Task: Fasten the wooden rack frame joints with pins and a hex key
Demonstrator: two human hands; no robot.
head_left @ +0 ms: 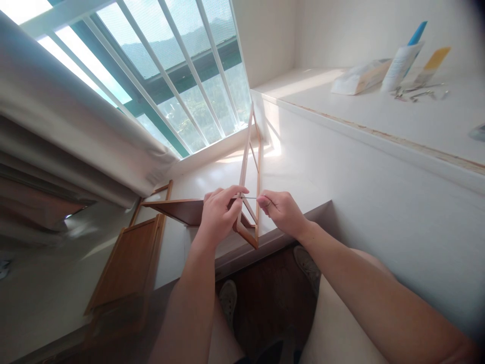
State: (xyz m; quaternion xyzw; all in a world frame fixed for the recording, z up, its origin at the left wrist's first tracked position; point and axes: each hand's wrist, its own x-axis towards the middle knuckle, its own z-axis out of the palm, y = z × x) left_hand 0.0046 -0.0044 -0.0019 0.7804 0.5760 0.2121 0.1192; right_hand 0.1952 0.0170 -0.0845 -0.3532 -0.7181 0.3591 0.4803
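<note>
A slim wooden frame (258, 174) stands upright on the white ledge, with a brown wooden panel (176, 208) running left from its post. My left hand (220, 212) grips the joint of panel and frame, index finger and thumb pinched around the post. From the right, my right hand (278, 206) is closed on a thin metal rod (250, 197) that looks like a hex key. The rod's tip meets the post between my left thumb and index finger. My fist hides its other end, and my left fingers cover the joint.
Further left, a second wooden panel piece (127, 258) leans by the ledge. A barred window (170, 65) and a curtain (76, 116) lie beyond. On the raised white surface (379, 116) are a white tube (401, 65), a yellow-handled brush (435, 60) and several small metal parts (417, 93).
</note>
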